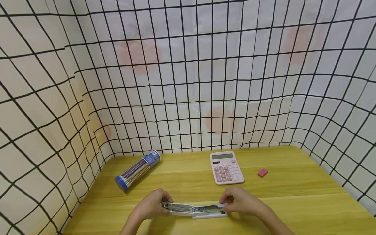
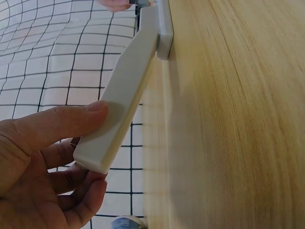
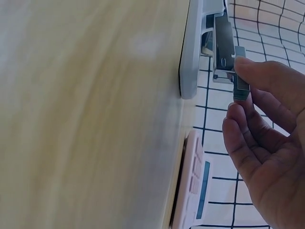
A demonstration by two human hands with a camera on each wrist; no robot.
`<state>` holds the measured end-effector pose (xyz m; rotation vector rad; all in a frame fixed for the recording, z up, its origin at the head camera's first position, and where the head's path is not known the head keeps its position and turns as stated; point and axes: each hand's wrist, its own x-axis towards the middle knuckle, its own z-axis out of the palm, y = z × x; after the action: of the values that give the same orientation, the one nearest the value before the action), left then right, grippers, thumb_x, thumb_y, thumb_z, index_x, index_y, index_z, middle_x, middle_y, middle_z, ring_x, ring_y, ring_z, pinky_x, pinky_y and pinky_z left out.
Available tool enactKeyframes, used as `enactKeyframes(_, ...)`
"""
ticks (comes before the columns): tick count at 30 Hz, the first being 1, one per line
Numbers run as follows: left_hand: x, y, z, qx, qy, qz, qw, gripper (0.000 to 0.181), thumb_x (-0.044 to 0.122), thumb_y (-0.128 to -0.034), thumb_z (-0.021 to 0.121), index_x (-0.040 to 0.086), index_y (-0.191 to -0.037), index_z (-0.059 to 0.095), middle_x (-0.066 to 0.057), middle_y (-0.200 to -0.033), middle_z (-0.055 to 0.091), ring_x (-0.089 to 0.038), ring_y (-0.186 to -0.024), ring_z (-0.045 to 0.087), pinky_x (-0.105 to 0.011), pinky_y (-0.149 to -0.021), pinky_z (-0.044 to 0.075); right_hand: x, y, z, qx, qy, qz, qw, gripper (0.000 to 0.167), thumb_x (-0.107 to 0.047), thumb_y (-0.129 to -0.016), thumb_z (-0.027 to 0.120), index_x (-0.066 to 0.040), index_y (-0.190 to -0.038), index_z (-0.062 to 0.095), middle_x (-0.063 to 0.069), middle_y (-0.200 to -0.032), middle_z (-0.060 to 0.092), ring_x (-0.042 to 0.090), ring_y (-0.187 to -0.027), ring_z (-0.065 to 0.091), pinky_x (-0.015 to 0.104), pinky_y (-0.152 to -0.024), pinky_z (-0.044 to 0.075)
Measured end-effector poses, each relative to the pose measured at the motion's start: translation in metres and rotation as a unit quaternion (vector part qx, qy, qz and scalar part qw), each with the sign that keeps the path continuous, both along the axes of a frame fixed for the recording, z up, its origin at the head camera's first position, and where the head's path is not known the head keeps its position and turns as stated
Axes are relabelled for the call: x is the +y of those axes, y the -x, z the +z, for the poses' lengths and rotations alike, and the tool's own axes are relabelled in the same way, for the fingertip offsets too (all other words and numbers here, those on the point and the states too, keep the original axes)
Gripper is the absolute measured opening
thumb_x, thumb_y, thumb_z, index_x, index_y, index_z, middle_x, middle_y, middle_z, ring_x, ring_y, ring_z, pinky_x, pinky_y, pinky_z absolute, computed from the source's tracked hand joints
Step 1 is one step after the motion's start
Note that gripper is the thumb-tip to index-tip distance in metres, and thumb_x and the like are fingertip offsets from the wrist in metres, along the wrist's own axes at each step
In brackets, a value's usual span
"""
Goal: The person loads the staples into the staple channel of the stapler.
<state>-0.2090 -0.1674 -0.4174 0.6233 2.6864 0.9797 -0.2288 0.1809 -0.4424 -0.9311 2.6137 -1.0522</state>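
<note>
A white stapler [image 1: 209, 215] lies opened out on the table, its metal magazine [image 3: 223, 40] exposed. My left hand [image 1: 153, 204] grips the far end of the raised white top cover [image 2: 121, 90], thumb on its outer face and fingers behind. The cover slants up off the table. My right hand [image 1: 242, 202] pinches a small silver strip of staples [image 3: 241, 83] between thumb and fingers. The strip is at the front end of the magazine; whether it sits inside the channel I cannot tell.
A pink calculator [image 1: 227, 168] lies beyond the stapler, with a small red eraser [image 1: 262, 173] to its right. At the back left lies a clear tube of pencils [image 1: 138, 170] with a blue cap. Grid-patterned cloth [image 1: 188, 81] encloses the wooden table [image 1: 293, 195].
</note>
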Motion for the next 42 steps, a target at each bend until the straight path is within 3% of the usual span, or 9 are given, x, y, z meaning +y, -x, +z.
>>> enactKeyframes(20, 0.0, -0.001, 0.0, 0.009, 0.0, -0.002, 1.0, 0.026, 0.008, -0.0684, 0.084, 0.008, -0.09, 0.069, 0.001, -0.085, 0.062, -0.009, -0.077, 0.054, -0.024, -0.068, 0.046, -0.011, 0.001, -0.008, 0.013, 0.019, 0.018, 0.9996, 0.012, -0.015, -0.078, 0.079, -0.014, -0.088, 0.072, -0.007, -0.084, 0.068, -0.006, -0.073, 0.053, 0.018, -0.066, 0.05)
enactKeyframes(27, 0.0, -0.001, 0.001, 0.01, -0.002, -0.004, 0.9999, 0.026, 0.008, -0.0682, 0.085, 0.007, -0.089, 0.069, 0.001, -0.085, 0.062, -0.008, -0.077, 0.055, -0.024, -0.068, 0.046, -0.01, 0.002, -0.007, -0.003, 0.015, 0.018, 0.9997, 0.012, -0.017, -0.079, 0.079, -0.016, -0.088, 0.072, -0.009, -0.086, 0.068, -0.005, -0.073, 0.053, 0.018, -0.066, 0.05)
enactKeyframes(42, 0.001, 0.0, 0.002, 0.002, 0.0, 0.0, 1.0, 0.026, 0.009, -0.069, 0.084, 0.008, -0.09, 0.069, 0.001, -0.085, 0.062, -0.009, -0.077, 0.054, -0.024, -0.068, 0.046, -0.007, 0.003, -0.012, 0.01, 0.003, 0.011, 0.9999, 0.018, -0.018, -0.075, 0.081, -0.014, -0.09, 0.073, -0.01, -0.084, 0.065, -0.002, -0.073, 0.052, 0.017, -0.065, 0.048)
